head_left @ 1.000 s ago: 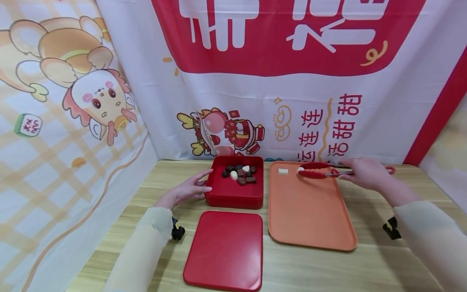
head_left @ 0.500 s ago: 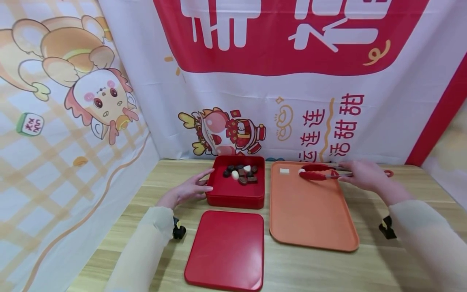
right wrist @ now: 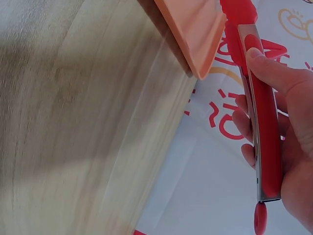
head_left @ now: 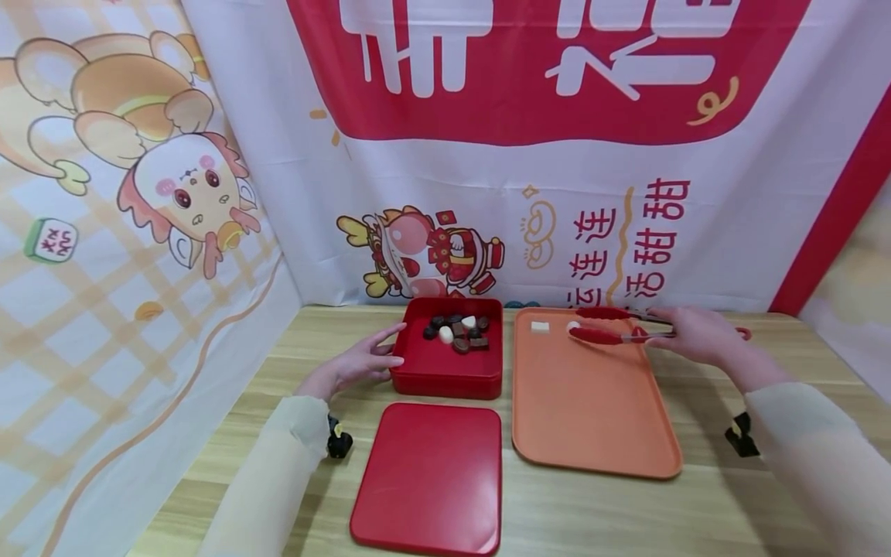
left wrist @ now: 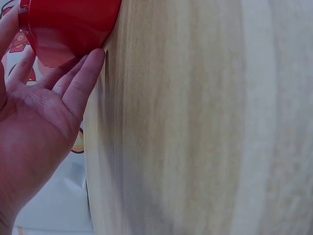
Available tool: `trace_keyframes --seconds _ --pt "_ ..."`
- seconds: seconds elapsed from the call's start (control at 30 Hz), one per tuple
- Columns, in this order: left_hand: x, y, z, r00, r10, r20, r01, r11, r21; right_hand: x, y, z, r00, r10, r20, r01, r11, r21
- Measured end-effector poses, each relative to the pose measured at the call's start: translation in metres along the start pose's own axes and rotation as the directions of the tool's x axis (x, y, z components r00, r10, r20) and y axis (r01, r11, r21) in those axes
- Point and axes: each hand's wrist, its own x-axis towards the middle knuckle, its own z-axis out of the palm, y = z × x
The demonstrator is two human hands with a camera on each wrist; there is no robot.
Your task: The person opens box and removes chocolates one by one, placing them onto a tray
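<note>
My left hand [head_left: 355, 362] rests against the left side of a square red box [head_left: 445, 387], its fairly straight fingers on the outer wall and rim. Inside the box, dark, brown and white chocolates [head_left: 460, 344] lie towards the back. My right hand [head_left: 703, 336] grips a pair of red-tipped tongs [right wrist: 264, 112] by the handles, thumb on one arm and fingers round the other. The tongs' heads stand apart over the back of an orange tray [head_left: 592, 410]. A small white piece [head_left: 573, 326] lies by the lower head's tip. A white rectangular piece [head_left: 539, 326] sits further left.
A flat red lid [head_left: 428, 480] lies on the wooden table [head_left: 578, 510] in front of the box. Behind the table's back edge hangs a printed cloth [head_left: 418, 178]. Another patterned cloth [head_left: 125, 309] stands along the left side.
The tongs' heads have spread wider apart around the white piece. My left hand stays at the box, and the chocolates have not moved.
</note>
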Motion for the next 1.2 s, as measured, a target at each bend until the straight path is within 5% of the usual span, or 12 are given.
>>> trace_keyframes --seconds 0.3,1.2 --pt "-0.002 -0.001 0.000 1.000 -0.006 -0.007 0.006 1.000 0.005 -0.003 -0.005 -0.014 1.000 -0.001 -0.024 0.002 0.998 0.069" --pt "0.000 -0.002 -0.001 1.000 -0.003 0.009 0.003 1.000 0.018 -0.005 -0.068 -0.054 0.992 -0.116 -0.047 0.116 0.993 -0.010"
